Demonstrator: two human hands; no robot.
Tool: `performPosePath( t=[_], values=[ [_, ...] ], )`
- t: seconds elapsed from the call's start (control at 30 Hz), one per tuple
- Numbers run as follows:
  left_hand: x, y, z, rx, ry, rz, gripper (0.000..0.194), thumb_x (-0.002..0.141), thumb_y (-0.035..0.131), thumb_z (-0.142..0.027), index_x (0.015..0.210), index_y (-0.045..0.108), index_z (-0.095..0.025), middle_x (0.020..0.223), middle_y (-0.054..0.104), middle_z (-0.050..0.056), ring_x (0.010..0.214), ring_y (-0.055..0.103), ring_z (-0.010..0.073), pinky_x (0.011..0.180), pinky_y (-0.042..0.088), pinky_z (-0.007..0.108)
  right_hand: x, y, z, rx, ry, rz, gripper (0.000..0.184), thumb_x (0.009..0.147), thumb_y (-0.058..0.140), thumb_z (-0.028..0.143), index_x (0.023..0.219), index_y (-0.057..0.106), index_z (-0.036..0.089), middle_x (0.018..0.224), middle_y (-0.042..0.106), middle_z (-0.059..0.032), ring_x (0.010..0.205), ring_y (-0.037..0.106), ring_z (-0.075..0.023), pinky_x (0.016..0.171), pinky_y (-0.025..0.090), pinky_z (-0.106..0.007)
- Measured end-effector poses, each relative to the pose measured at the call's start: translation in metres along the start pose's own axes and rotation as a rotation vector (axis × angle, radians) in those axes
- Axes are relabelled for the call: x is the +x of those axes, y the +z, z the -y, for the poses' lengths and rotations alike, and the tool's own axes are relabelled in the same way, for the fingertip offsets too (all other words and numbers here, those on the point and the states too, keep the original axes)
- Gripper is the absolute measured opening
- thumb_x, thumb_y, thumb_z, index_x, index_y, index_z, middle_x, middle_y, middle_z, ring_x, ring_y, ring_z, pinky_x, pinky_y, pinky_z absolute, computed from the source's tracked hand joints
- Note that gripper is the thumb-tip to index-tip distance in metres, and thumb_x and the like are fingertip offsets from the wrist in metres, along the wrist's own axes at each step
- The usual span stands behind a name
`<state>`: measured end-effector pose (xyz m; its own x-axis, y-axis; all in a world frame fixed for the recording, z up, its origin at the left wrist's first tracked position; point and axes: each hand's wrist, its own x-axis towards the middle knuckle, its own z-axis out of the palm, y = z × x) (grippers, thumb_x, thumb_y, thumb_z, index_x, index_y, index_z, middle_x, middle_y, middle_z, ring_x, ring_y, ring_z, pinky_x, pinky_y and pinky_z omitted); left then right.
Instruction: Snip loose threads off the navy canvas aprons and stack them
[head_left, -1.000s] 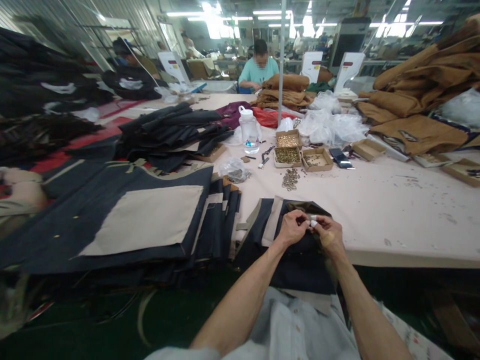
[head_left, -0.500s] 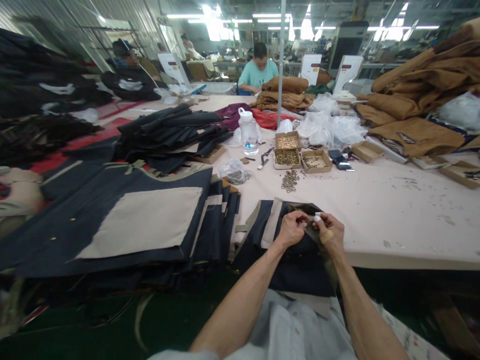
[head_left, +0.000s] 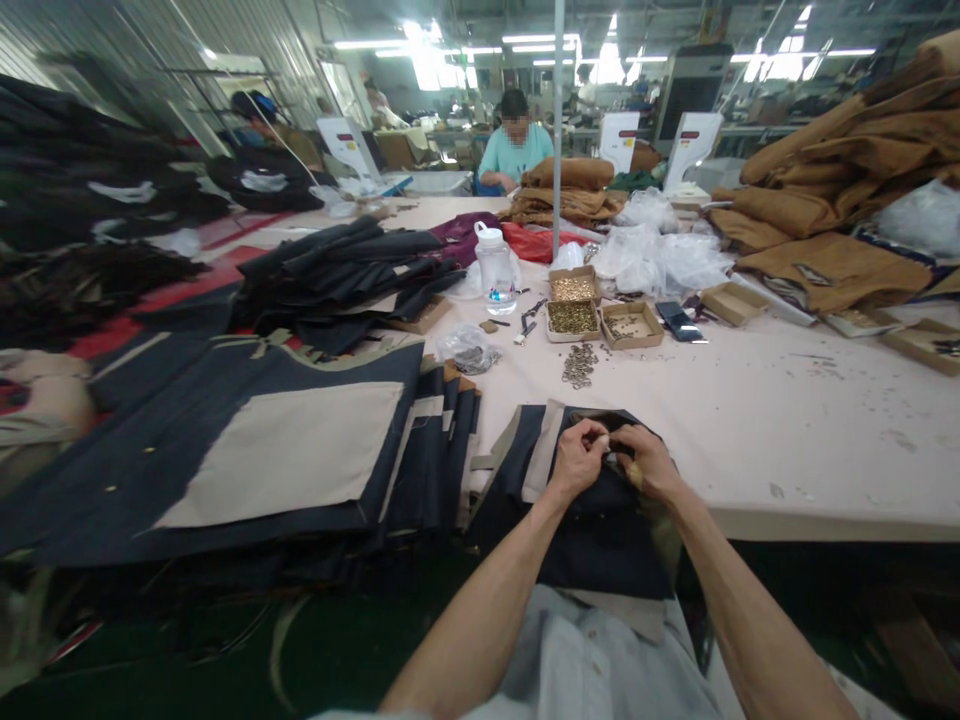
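Observation:
A dark navy fabric piece [head_left: 600,560] with beige strips lies over the table edge and against my lap. At its far edge, my left hand [head_left: 579,458] is closed in a pinch, with a white wrap on a finger nearby. My right hand [head_left: 643,462] bends over the same edge, its fingers closed on the cloth and almost touching the left fingertips. Anything small between the fingertips is hidden. To the left, a stack of navy pieces carries a large beige patch [head_left: 292,450].
Beyond my hands are a pile of metal rings [head_left: 579,366], a box of brass-coloured parts [head_left: 574,318], a shallow carton [head_left: 631,326], a phone [head_left: 681,322] and a water bottle [head_left: 495,272]. Brown garments [head_left: 832,270] are heaped at right. A co-worker [head_left: 516,145] sits across the table.
My right hand has moved slightly left and turned over, closer to the left hand. The fabric edge has shifted a little with it. My left hand stays nearly in place.

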<state>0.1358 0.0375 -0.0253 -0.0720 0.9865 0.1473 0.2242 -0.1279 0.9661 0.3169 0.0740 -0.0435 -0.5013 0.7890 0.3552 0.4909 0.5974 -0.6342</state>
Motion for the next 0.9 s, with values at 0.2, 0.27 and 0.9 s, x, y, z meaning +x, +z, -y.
performPosePath(
  t=[0.2, 0.27, 0.9],
  values=[
    [0.000, 0.003, 0.006, -0.083, -0.020, -0.064, 0.014, 0.085, 0.070, -0.029, 0.091, 0.074, -0.018, 0.088, 0.072, 0.004, 0.081, 0.065, 0.0160, 0.074, 0.053, 0.028, -0.006, 0.003, 0.003, 0.038, -0.017, -0.061, 0.028, 0.082, 0.058, 0.010, 0.100, 0.073, 0.026, 0.092, 0.071, -0.0057, 0.090, 0.061, -0.0255, 0.082, 0.051, -0.037],
    [0.003, 0.005, 0.009, -0.128, -0.036, -0.089, 0.015, 0.083, 0.071, -0.030, 0.090, 0.074, -0.017, 0.088, 0.072, 0.005, 0.081, 0.065, 0.0161, 0.075, 0.053, 0.028, -0.009, 0.004, 0.007, 0.018, -0.017, -0.076, 0.028, 0.083, 0.057, 0.009, 0.100, 0.073, 0.025, 0.091, 0.069, -0.0062, 0.090, 0.061, -0.0253, 0.081, 0.051, -0.036],
    [0.012, 0.007, 0.019, -0.353, -0.149, -0.163, 0.019, 0.071, 0.080, -0.028, 0.084, 0.075, -0.015, 0.076, 0.070, 0.002, 0.065, 0.059, 0.0100, 0.061, 0.047, 0.022, 0.010, -0.005, -0.001, 0.009, 0.052, 0.113, 0.034, 0.072, 0.056, 0.009, 0.094, 0.076, 0.025, 0.100, 0.072, -0.0042, 0.087, 0.065, -0.0208, 0.077, 0.048, -0.029]
  ],
)
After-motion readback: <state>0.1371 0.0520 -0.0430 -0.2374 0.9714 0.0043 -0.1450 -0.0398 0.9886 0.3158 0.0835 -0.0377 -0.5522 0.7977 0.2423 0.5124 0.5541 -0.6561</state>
